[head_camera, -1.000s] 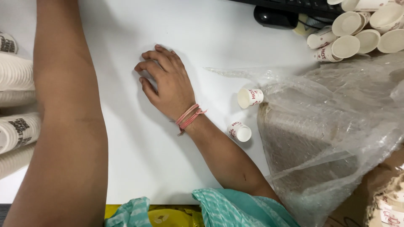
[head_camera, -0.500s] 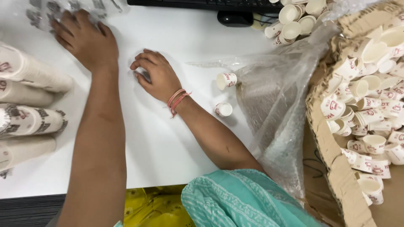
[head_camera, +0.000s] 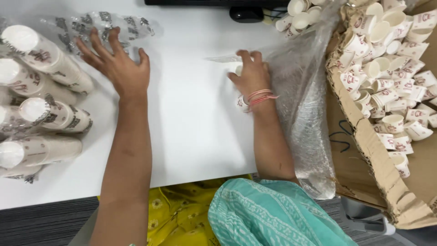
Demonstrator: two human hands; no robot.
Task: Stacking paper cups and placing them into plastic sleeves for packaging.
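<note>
1. My left hand (head_camera: 119, 64) lay flat on the white table (head_camera: 191, 136), fingers spread wide and gripping nothing; the fingertips rested on the edge of an empty printed plastic wrapper (head_camera: 104, 25) at the far side of the table.
2. My right hand (head_camera: 251, 77) was palm down with the fingers loosely curled, pressed against the edge of a large clear plastic bag (head_camera: 305, 105). A small paper cup (head_camera: 237, 69) showed just under those fingers, but I could not tell whether I really had hold of it.
3. Another small cup (head_camera: 241, 103) lay on its side right by my right wrist, touching the pink bangles (head_camera: 260, 96) there.
4. To the left of my left arm, wrapped stacks of paper cups (head_camera: 41, 114) lay on their sides in a row along the table's left edge.
5. The clear bag ran from the far side of the table down past my right forearm towards my lap.
6. Beyond the bag, on the right, an open cardboard box (head_camera: 364, 150) held a heap of loose small cups (head_camera: 391, 86).
7. More loose cups (head_camera: 298, 13) sat at the far edge, beside a dark keyboard (head_camera: 214, 2).
</note>
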